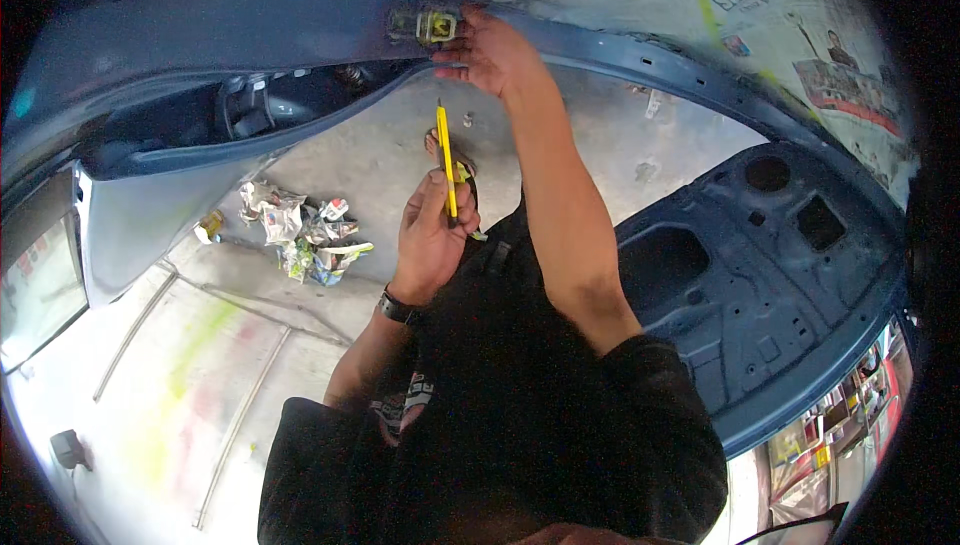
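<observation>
My left hand (437,215) grips a yellow utility knife (444,130) upright over the floor, its narrow tip pointing up. My right hand (486,50) is raised to the blue-painted car body (250,15), fingers apart beside a small yellow-green edged fitting (433,27) on the pillar; its fingertips are at or against the fitting's right side, hard to tell exactly. Newspaper masking (760,55) covers the area at upper right, just past the painted sill.
A blue inner door panel (760,305) with cut-outs lies to my right. Crumpled paper (290,225) sits on the grey floor (620,135) at left, above a paint-streaked pale surface (200,365). A dark opening (250,105) shows in the body at upper left. My foot (434,143) shows below.
</observation>
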`<move>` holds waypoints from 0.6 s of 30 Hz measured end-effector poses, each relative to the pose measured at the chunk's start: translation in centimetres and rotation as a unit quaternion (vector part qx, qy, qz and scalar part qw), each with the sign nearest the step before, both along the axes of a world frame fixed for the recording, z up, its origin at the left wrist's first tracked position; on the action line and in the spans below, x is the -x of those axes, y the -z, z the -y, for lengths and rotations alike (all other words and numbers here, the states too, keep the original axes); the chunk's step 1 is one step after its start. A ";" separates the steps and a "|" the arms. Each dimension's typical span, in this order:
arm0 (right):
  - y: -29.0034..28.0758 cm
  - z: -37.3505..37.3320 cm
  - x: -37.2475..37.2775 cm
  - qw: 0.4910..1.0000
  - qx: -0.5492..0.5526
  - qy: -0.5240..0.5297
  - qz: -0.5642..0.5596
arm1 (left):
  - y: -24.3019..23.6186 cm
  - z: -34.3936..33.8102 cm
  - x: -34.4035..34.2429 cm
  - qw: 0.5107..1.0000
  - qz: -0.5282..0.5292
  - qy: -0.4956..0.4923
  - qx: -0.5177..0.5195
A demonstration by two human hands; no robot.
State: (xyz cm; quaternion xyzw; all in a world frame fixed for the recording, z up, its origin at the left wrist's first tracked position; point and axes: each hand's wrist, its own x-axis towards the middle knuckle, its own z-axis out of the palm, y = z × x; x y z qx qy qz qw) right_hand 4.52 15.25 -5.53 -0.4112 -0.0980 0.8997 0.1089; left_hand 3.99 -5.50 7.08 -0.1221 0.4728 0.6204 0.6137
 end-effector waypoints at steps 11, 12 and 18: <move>-0.2 -0.9 0.3 0.998 0.030 -0.057 0.000 | -1.3 -1.1 -0.7 1.000 -0.010 0.005 0.012; -0.5 -1.0 0.3 0.995 0.047 -0.083 0.005 | -1.5 -1.2 -0.7 1.000 -0.010 0.009 0.013; -0.4 -1.3 1.0 0.993 0.072 -0.091 0.031 | -1.6 -1.3 -0.9 1.000 0.000 0.018 0.011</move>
